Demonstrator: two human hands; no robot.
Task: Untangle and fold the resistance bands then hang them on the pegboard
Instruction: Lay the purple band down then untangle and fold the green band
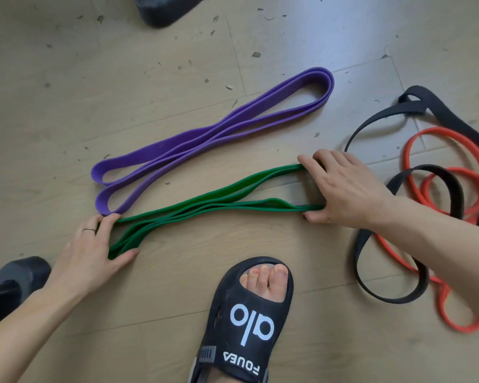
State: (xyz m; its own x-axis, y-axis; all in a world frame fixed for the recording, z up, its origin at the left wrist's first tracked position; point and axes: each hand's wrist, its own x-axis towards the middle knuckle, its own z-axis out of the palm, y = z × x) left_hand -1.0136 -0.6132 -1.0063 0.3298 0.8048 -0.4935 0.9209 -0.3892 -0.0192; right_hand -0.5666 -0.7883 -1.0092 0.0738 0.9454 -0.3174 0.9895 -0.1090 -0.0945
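Nearest the camera, at six o'clock, a black slide sandal [246, 324] stands on the floor [67, 92]. Left hand [93, 254] pinches the green band [205, 205] at its eight-o'clock end, thumb below, fingers above; right hand [343, 189] has its grip hooked through the three-o'clock end, fingers curled round the upper strands and thumb under the lower. Between them the folded band's long axis runs from eight to two o'clock, flat on the floor, each end already in hand (neither hand must reach). Just beyond, toward eleven o'clock, lies the folded purple band [213, 134], touching the left fingertips. At three o'clock the black band [415, 189] and red band [448, 172] lie tangled. No pegboard shows.
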